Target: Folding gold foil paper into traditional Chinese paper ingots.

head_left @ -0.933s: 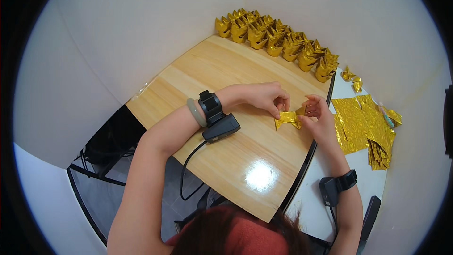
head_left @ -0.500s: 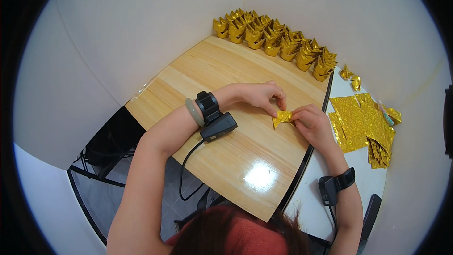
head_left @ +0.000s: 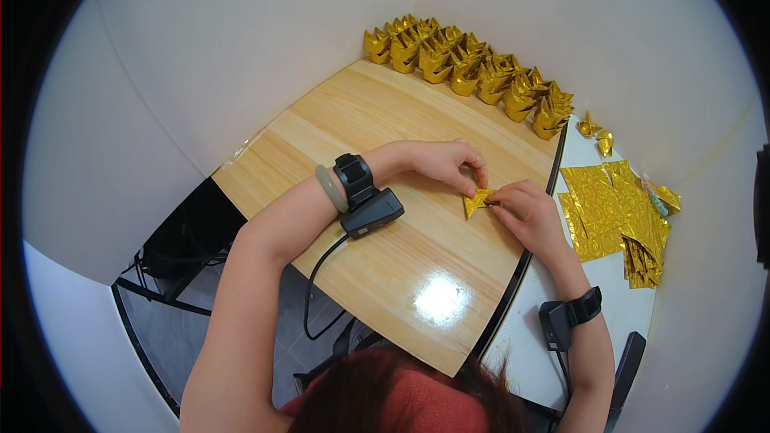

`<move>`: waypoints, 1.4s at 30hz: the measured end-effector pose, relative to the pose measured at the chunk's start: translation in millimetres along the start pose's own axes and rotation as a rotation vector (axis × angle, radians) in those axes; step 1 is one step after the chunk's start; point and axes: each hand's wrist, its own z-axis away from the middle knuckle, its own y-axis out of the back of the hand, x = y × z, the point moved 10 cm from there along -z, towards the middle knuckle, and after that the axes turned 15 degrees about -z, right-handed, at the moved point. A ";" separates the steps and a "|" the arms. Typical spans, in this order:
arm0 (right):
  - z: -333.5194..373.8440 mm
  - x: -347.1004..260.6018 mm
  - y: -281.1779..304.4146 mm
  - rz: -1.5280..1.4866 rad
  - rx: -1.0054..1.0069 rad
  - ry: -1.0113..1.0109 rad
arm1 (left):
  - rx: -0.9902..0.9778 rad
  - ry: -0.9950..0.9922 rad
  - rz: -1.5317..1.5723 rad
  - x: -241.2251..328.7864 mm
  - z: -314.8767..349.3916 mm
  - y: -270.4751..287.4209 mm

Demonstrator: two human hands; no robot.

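A small folded piece of gold foil paper (head_left: 476, 204) is between my two hands, over the wooden table (head_left: 321, 132). My left hand (head_left: 449, 164) pinches its upper left edge, the fingers curled above it. At its right end, my right hand (head_left: 525, 210) grips it between thumb and fingers, covering that part. The paper's left side shows a pointed, notched outline. How its right end is folded is hidden by the right fingers.
Rows of folded gold paper ingots (head_left: 465, 72) line the table's far edge. On the white surface (head_left: 553, 293) at right lie flat gold foil sheets (head_left: 601, 200), two small folded gold pieces (head_left: 605, 143) and a pastel stick-like item (head_left: 656, 196). A black cable (head_left: 311, 293) hangs from my left wrist device.
My right hand has slid slightly left along the gold paper and now covers more of its right end. The left hand stays in nearly the same place.
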 end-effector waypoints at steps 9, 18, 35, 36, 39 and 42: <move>0.7 36.0 2.3 -0.073 0.087 -0.200 | -0.005 -0.023 -0.040 1.5 -1.1 -0.8; 11.1 60.6 0.7 -0.434 0.191 -0.458 | -0.012 0.055 0.371 1.6 -8.4 -10.3; 14.8 67.2 12.2 -0.750 0.348 -0.553 | 0.242 0.274 0.664 -4.4 -9.9 -2.1; 14.7 67.6 12.1 -0.721 0.341 -0.544 | 0.242 0.273 0.664 -6.2 -10.3 -2.8; 14.5 66.1 13.9 -0.717 0.354 -0.539 | 0.215 0.236 0.686 -4.2 -12.1 -4.0; 15.6 68.7 14.7 -0.729 0.371 -0.537 | 0.234 0.299 0.630 -5.9 -8.9 0.8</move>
